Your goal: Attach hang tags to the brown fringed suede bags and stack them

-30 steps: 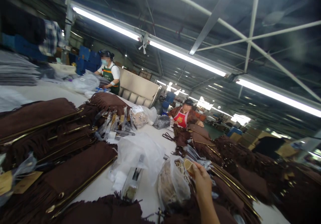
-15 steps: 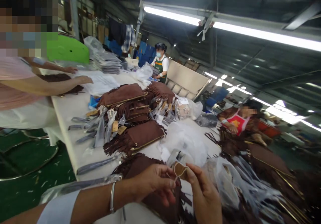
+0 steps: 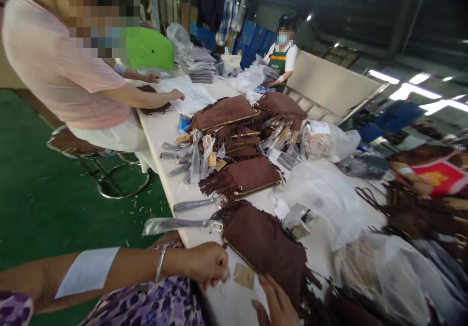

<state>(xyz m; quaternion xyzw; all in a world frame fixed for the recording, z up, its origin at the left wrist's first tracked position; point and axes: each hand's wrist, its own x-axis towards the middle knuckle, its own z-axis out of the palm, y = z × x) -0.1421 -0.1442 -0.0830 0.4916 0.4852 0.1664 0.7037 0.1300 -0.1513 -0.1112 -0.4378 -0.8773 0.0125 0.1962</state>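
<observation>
Two bare hands at a kraft-brown card tag [image 3: 244, 275] beside a dark-brown fringed suede-like bag [image 3: 265, 238].
Clock positions refer to the head view. Between 5 and 6 o'clock, the right hand [image 3: 277, 300] has its thumb and fingers apart, beside the card tag; contact with the bag cannot be told. Just past 6, the left hand [image 3: 210, 265] has its fingers curled together; whether they grip anything thin cannot be told. The card tag lies between the hands, at 6, on the white bench [image 3: 195, 233]; the bag lies at 5. Toward 7–8, a plastic-wrapped grey strap [image 3: 175, 225] overhangs the bench edge. Farther off: a person in pink [image 3: 73, 67], 10 o'clock; a person in a green apron [image 3: 280, 62], 1 o'clock.
</observation>
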